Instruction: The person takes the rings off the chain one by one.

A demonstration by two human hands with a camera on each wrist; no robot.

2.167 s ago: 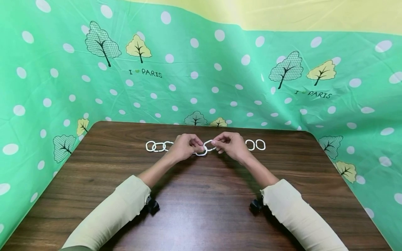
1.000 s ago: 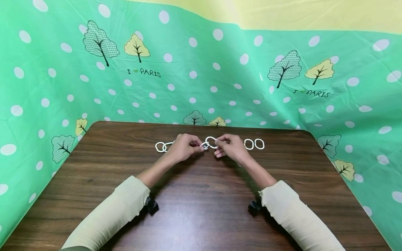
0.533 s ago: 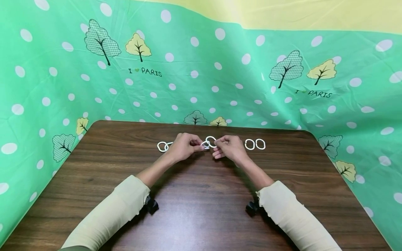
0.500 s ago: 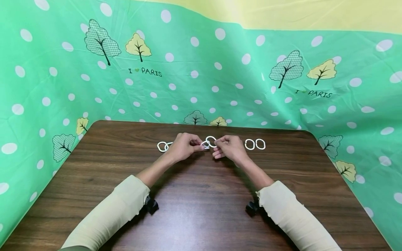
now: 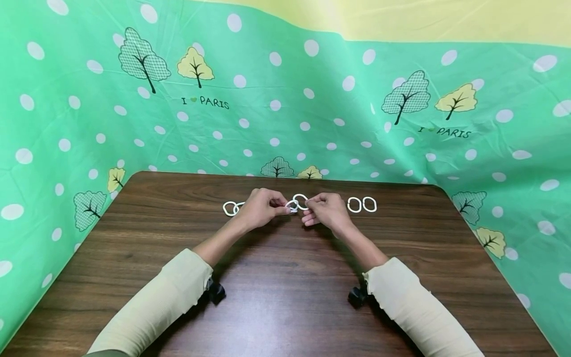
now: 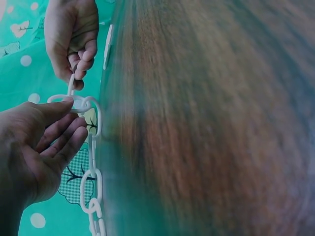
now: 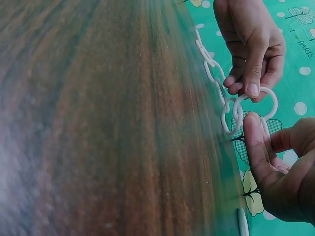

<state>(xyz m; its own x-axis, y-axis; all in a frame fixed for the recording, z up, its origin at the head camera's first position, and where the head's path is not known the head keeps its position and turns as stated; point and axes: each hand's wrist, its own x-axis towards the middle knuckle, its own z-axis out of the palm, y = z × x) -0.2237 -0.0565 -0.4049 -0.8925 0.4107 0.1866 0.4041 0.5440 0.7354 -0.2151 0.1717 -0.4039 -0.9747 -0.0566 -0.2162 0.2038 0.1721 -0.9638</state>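
My left hand point(image 5: 263, 209) pinches a white plastic chain link point(image 6: 81, 109) between thumb and finger, the other fingers spread below it in the left wrist view. From this link a chain of several joined links point(image 6: 92, 152) hangs toward the table; its far end point(image 5: 224, 208) shows left of the hand. Opposite, my right hand point(image 5: 329, 210) pinches another white link point(image 5: 301, 195) with thumb and forefinger. The two pinched links cross each other between the hands. In the right wrist view, my right thumb and fingers point(image 7: 290, 172) hide part of its link.
Two loose white links, one point(image 5: 354, 198) beside the other point(image 5: 369, 198), lie right of my right hand. They rest on the brown wood-grain table point(image 5: 285, 277). A green dotted cloth point(image 5: 250, 124) stands behind the table's far edge.
The chain's left end has drawn rightward toward my left hand, and the link in my right hand has turned and tilted up. During the last half second the hands have barely moved.
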